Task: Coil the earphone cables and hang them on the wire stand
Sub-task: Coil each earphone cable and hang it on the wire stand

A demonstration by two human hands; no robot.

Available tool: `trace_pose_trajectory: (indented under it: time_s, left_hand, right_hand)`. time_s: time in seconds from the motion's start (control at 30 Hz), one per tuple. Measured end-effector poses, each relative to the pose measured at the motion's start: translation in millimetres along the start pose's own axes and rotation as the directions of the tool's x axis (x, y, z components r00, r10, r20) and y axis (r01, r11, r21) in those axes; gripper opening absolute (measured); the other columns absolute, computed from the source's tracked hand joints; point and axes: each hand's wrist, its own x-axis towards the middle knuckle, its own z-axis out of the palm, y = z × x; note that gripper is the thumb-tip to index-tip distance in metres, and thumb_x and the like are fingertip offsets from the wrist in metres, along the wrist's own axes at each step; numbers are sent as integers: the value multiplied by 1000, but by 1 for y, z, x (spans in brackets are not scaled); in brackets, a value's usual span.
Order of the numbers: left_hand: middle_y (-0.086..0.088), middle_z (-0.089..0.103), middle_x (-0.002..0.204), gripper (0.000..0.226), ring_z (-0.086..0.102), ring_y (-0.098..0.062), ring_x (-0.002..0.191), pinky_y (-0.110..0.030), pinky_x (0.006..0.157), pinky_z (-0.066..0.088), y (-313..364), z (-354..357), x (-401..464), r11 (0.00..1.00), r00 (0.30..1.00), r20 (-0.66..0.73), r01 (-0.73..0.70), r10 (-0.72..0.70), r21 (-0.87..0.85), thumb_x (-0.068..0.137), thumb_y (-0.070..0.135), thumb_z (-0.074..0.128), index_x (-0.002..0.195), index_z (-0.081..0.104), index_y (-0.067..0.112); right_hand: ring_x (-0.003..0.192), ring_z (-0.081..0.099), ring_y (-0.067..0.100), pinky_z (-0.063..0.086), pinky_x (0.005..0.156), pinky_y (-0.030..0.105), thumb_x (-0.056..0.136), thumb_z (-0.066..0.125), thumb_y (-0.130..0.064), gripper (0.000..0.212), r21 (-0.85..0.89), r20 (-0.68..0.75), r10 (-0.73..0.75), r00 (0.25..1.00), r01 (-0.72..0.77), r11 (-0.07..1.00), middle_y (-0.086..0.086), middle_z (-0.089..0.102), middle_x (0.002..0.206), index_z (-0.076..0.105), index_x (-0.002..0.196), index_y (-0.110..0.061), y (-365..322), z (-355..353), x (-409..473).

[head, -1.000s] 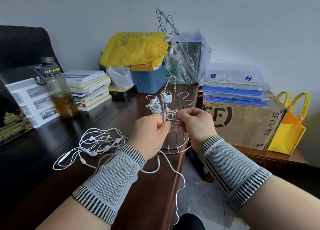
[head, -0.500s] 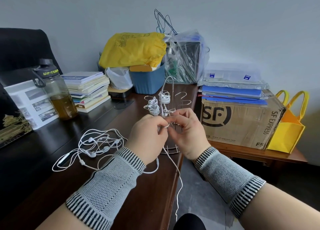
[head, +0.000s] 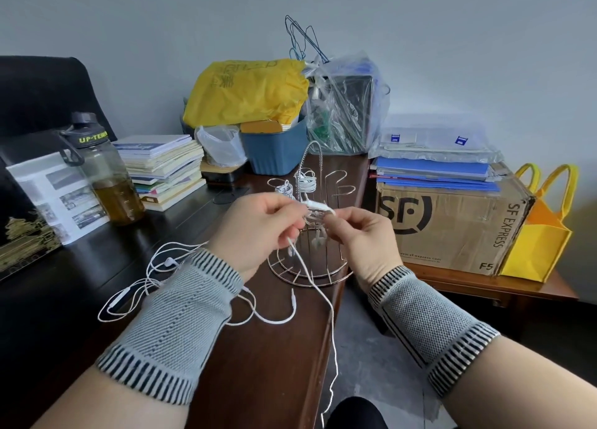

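Earphone cable [head: 315, 286] is held taut between both hands in front of the wire stand [head: 311, 234], its free end hanging past the desk [head: 265, 364] edge toward the floor. Left hand [head: 255, 234] pinches the cable with curled fingers; right hand [head: 361, 238] pinches the white inline piece at its fingertips. Stand sits at the desk's right edge; two coiled sets [head: 297, 186] hang on its upper hooks. Loose earphones [head: 155, 273] lie tangled on the desk, partly hidden by the left wristband [head: 174, 325]. Bottle [head: 106, 176] and books [head: 164, 167] stand at the rear left. Cardboard box [head: 452, 225] rests on the side table, right of the stand.
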Motion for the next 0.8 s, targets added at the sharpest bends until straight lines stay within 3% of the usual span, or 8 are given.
trace_pose_trajectory:
  time_s: [0.1,0.17,0.27,0.37,0.5,0.63,0.73,0.8]
  left_hand:
    - [4,71,64,25,64,-10,59,-32,64,56,0,14,12,967,979,-196,-9,61,256,90,29,64,71,73,17]
    - [4,70,60,36,67,-14,60,-35,66,59,-1,19,15,905,955,-266,-6,131,425,91,35,58,64,72,16]
    - [1,70,60,49,66,-15,60,-34,60,57,2,23,18,784,952,-255,28,168,620,96,39,48,65,73,10]
    - [-4,71,67,55,66,-22,65,-37,63,57,0,22,22,683,960,-225,52,167,728,98,43,39,71,74,10]
    - [-5,71,71,54,64,-22,68,-39,67,57,-6,20,26,691,969,-193,32,156,722,98,38,35,70,72,11]
    - [-3,73,74,50,66,-22,70,-37,68,58,-9,20,25,762,977,-179,28,115,647,99,32,36,70,72,11]
    - [-5,74,69,41,73,-25,70,-43,73,61,-10,24,23,954,978,-204,97,-39,282,98,26,45,64,66,16]
    - [-5,74,71,38,74,-21,68,-48,72,61,-11,29,20,983,968,-231,133,-100,130,99,25,48,66,64,15]
  right_hand:
    - [63,60,22,51,70,35,87,67,-13,21,131,-14,125,992,-122,984,15,67,70,71,66,-8,-2,1,8]
    - [67,58,27,52,67,35,87,66,-13,24,162,-16,172,985,-167,973,18,64,73,68,64,-7,-4,3,10]
    - [51,56,24,51,49,29,88,64,-11,24,183,-37,219,975,-209,961,16,61,65,62,66,-3,-10,6,12]
    - [53,56,29,55,56,42,84,65,-16,26,117,-72,277,958,-268,956,17,64,64,62,61,-5,-10,9,21]
    - [64,64,34,58,71,55,61,67,-36,26,-27,-116,336,935,-341,940,17,70,70,65,45,-15,-11,11,29]
    - [64,65,32,57,73,58,58,69,-36,27,-36,-130,349,928,-356,934,17,69,67,63,42,-15,-10,12,31]
    - [59,61,27,58,74,49,71,72,-25,27,3,-143,344,928,-347,938,12,63,61,59,49,-14,-11,12,31]
    - [55,58,24,55,67,42,74,72,-24,30,-16,-171,319,932,-326,945,8,61,56,58,49,-14,-9,13,33]
